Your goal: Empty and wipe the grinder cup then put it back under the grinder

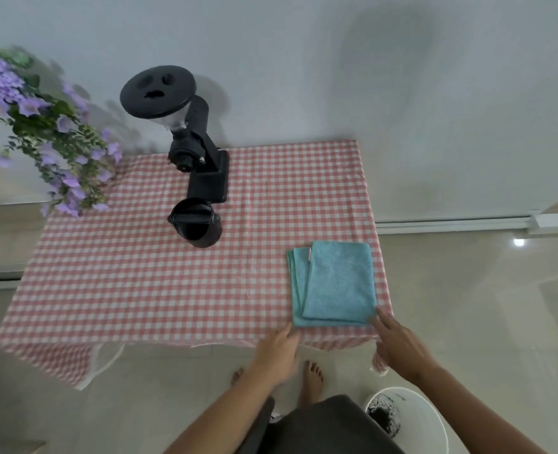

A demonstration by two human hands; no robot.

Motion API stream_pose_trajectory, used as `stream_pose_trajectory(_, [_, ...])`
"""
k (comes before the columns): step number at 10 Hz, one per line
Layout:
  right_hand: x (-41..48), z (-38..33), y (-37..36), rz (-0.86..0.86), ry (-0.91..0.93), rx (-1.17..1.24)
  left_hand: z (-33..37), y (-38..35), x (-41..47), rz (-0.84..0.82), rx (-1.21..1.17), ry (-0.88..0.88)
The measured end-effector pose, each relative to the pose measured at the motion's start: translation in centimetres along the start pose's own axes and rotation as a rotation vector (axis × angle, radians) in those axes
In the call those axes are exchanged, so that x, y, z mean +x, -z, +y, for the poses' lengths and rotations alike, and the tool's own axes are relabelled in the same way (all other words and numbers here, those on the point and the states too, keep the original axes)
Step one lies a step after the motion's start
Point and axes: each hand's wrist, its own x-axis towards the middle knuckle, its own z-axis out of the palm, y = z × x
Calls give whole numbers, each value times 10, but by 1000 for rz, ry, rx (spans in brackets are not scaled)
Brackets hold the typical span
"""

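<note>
A black grinder (185,132) with a round hopper lid stands at the back of the table. The black grinder cup (195,222) sits on the cloth in front of its base, below the spout. A folded blue cloth (335,286) lies at the table's near right corner. My left hand (279,352) hovers at the table's front edge, fingertips near the cloth's left corner, fingers apart and empty. My right hand (398,347) is at the cloth's near right corner, fingers spread, fingertips touching or just short of it.
A pink checked tablecloth (140,283) covers the table. Purple flowers (45,132) hang over the back left corner. A white bucket (408,421) holding dark grounds stands on the tiled floor at my right, beside my bare feet. A wall rises behind the table.
</note>
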Motion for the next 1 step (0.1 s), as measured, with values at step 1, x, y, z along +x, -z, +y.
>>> stream_pose_trajectory(1, [-27, -2, -9, 85, -196, 255, -33, -9, -44, -48, -93, 71])
